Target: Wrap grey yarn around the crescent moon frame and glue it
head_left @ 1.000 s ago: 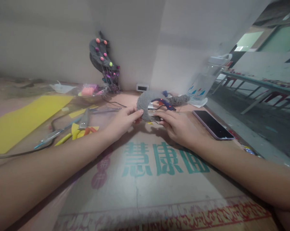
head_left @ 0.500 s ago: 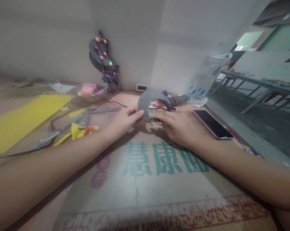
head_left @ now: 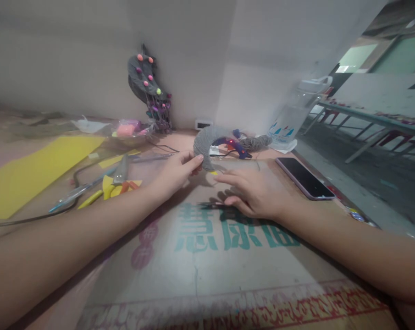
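Observation:
A crescent shape wound with grey yarn [head_left: 202,144] stands tilted above the board. My left hand [head_left: 181,172] pinches its lower left side between thumb and fingers. Just right of and below it, my right hand [head_left: 255,192] has its index finger stretched toward the crescent's lower end. From beneath the right thumb a pair of small dark scissors [head_left: 210,206] points left, low over the printed board; its handle is hidden by the hand. Behind the crescent lie a dark blue glue gun [head_left: 240,149] with a red light and a bundle of grey yarn [head_left: 257,143].
A phone [head_left: 304,178] lies at the right, near a clear water bottle [head_left: 290,112]. A grey crescent with coloured pompoms [head_left: 143,78] leans on the wall. To the left are yellow sheet [head_left: 45,169], a grey-handled cutter [head_left: 121,169], yellow scraps and a cable.
My right hand has left the crescent's lower end and come down toward me; the dark scissors now show beneath it. My left hand keeps its hold, the crescent shifting slightly left.

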Motion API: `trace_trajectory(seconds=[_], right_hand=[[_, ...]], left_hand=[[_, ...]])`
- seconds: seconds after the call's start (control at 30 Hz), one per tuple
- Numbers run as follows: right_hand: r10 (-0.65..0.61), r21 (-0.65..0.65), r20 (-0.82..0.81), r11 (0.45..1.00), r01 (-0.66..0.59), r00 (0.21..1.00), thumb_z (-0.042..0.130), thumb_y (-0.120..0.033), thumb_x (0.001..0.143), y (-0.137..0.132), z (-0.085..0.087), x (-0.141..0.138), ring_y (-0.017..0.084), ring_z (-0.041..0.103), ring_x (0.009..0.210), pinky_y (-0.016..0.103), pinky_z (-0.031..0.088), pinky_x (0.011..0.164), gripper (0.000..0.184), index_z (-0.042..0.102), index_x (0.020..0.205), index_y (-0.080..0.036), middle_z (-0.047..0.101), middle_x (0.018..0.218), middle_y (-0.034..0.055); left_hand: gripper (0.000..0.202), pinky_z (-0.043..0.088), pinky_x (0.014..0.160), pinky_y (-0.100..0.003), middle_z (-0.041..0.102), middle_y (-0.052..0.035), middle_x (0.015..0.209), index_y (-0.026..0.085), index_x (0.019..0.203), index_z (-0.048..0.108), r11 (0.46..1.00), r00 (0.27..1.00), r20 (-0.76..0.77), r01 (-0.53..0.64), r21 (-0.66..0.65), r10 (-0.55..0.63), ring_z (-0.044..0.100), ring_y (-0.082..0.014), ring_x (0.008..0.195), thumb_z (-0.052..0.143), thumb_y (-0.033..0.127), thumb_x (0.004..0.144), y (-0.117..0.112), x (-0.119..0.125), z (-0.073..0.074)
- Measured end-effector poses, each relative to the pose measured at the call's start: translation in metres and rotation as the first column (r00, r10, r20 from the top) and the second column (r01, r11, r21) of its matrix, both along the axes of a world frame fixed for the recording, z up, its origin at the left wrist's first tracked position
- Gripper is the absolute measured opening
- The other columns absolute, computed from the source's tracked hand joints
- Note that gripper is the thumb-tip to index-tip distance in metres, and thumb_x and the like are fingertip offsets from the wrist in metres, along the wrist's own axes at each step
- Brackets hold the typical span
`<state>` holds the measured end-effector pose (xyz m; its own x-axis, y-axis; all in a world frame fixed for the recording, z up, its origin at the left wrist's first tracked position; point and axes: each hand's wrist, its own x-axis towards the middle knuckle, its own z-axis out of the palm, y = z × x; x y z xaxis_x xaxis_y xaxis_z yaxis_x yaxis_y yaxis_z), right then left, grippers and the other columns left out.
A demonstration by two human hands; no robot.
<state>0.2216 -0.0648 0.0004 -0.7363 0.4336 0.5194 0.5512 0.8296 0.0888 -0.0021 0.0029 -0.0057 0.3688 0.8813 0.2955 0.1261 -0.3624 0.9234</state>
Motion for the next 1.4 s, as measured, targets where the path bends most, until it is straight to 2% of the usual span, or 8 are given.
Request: trace_trajectory(seconds=[0.13, 0.27, 0.47, 0.63, 0.93, 1.07, 1.27, 1.4], right_hand=[[-0.216, -0.137, -0.234, 0.973, 0.188, 0.948, 0.051, -0.030, 0.100, 0.006, -0.004, -0.003, 0.023, 0.064, 0.110, 0.040, 0.052, 0.092, 0.025, 0.061, 0.120, -0.019, 0.069, 0.119, 0.0120], [-0.340, -0.358, -0.367, 0.911, 0.206, 0.866, 0.055, -0.027, 0.096, 0.012, -0.009, -0.008, 0.019, 0.066, 0.088, 0.034, 0.054, 0.075, 0.024, 0.066, 0.115, -0.018, 0.072, 0.116, 0.0102], [-0.479, -0.742, -0.479, 0.669, -0.047, 0.736, 0.062, -0.030, 0.090, 0.011, -0.014, -0.018, 0.010, 0.055, 0.057, 0.026, 0.048, 0.055, 0.035, 0.062, 0.123, -0.018, 0.070, 0.098, 0.0046], [-0.473, -0.744, -0.481, 0.666, -0.057, 0.739, 0.061, -0.034, 0.091, 0.013, -0.017, -0.016, 0.011, 0.054, 0.058, 0.025, 0.045, 0.054, 0.033, 0.062, 0.119, -0.017, 0.057, 0.071, -0.0039], [-0.496, -0.699, -0.408, 0.709, 0.087, 0.767, 0.060, -0.036, 0.090, 0.012, -0.012, -0.017, 0.014, 0.057, 0.065, 0.026, 0.044, 0.059, 0.024, 0.071, 0.100, -0.018, 0.065, 0.077, 0.0007], [-0.555, -0.793, -0.394, 0.609, 0.035, 0.732, 0.060, -0.041, 0.088, 0.012, -0.006, -0.018, 0.012, 0.051, 0.056, 0.025, 0.037, 0.050, 0.026, 0.071, 0.085, -0.018, 0.060, 0.065, -0.0011], [-0.664, -0.913, -0.392, 0.364, -0.183, 0.636, 0.071, -0.053, 0.078, 0.008, 0.000, -0.023, 0.008, 0.039, 0.040, 0.022, 0.027, 0.037, 0.036, 0.062, 0.074, -0.018, 0.045, 0.050, -0.0068], [-0.676, -0.915, -0.403, 0.305, -0.264, 0.617, 0.074, -0.053, 0.076, 0.005, 0.002, -0.024, 0.007, 0.038, 0.037, 0.020, 0.025, 0.034, 0.037, 0.058, 0.073, -0.019, 0.044, 0.050, -0.0078]], left_hand=[[0.032, 0.036, 0.060, -0.027, 0.054, 0.0013, 0.064, 0.019, 0.066, 0.053, 1.000, 0.999, -0.040, -0.010, -0.028, 0.009, 0.047, -0.0129, 0.060, 0.059, 0.041, 0.088, -0.003, 0.000, 0.002], [0.033, 0.037, 0.060, -0.027, 0.054, 0.0007, 0.065, 0.019, 0.065, 0.054, 1.000, 0.998, -0.061, 0.012, -0.015, -0.013, 0.048, -0.0135, 0.062, 0.060, 0.042, 0.088, -0.005, -0.001, 0.004], [0.032, 0.037, 0.061, -0.028, 0.054, 0.0009, 0.064, 0.019, 0.065, 0.054, 1.000, 0.997, -0.076, 0.017, -0.020, -0.019, 0.047, -0.0137, 0.062, 0.060, 0.041, 0.086, -0.006, 0.000, 0.006], [0.032, 0.038, 0.063, -0.027, 0.054, 0.0009, 0.064, 0.018, 0.065, 0.055, 1.000, 0.994, -0.105, 0.024, -0.006, -0.025, 0.049, -0.0135, 0.063, 0.060, 0.042, 0.087, -0.005, 0.000, 0.005], [0.034, 0.038, 0.056, -0.026, 0.054, 0.0012, 0.061, 0.019, 0.063, 0.054, 0.999, 0.986, -0.168, 0.000, -0.045, -0.008, 0.049, -0.0128, 0.057, 0.060, 0.044, 0.085, -0.006, 0.001, 0.004], [0.035, 0.036, 0.052, -0.024, 0.054, 0.0021, 0.061, 0.019, 0.068, 0.054, 0.995, 0.980, -0.196, 0.025, -0.092, -0.043, 0.048, -0.0119, 0.054, 0.060, 0.048, 0.085, -0.010, 0.002, 0.005], [0.035, 0.037, 0.053, -0.024, 0.054, 0.0017, 0.067, 0.018, 0.073, 0.055, 0.989, 0.957, -0.247, 0.143, -0.047, -0.150, 0.048, -0.0116, 0.058, 0.059, 0.050, 0.087, -0.012, 0.002, 0.000], [0.029, 0.043, 0.059, -0.024, 0.057, 0.0014, 0.075, 0.019, 0.085, 0.052, 0.994, 0.986, -0.121, 0.113, 0.006, -0.111, 0.056, -0.0128, 0.066, 0.064, 0.046, 0.086, -0.012, 0.003, -0.005]])
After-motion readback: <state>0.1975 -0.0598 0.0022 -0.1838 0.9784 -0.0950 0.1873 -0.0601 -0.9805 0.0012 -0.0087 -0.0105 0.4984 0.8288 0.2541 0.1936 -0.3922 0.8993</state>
